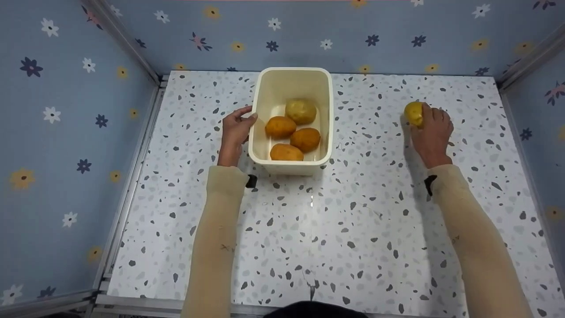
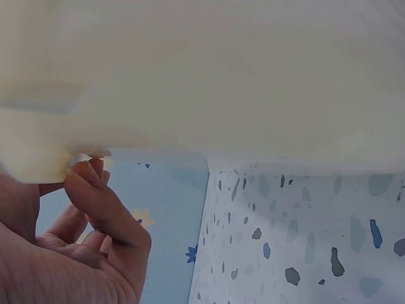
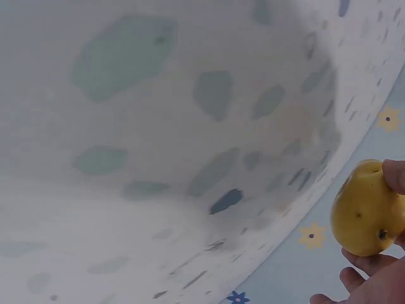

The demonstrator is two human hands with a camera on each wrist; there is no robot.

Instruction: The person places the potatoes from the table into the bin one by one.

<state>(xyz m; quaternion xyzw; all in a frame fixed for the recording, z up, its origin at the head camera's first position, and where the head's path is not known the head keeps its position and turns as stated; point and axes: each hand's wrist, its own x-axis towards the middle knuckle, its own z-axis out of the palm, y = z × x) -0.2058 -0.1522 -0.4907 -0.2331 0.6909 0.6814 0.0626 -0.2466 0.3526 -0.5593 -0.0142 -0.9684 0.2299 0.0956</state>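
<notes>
In the head view, my left hand holds the left side of a cream plastic container, thumb and fingertips at its rim. The left wrist view shows curled fingers at the edge of the container. Inside it lie a yellow potato and several orange, oval, potato-like pieces. Well to the right, my right hand grips a yellow potato. Seen from the right wrist, this potato has small dark spots and sits between thumb and fingers, above the tabletop.
A white speckled tabletop lies under both arms. Blue flowered panels stand behind it and on both sides, with metal framing along the left edge. The container stands near the back edge.
</notes>
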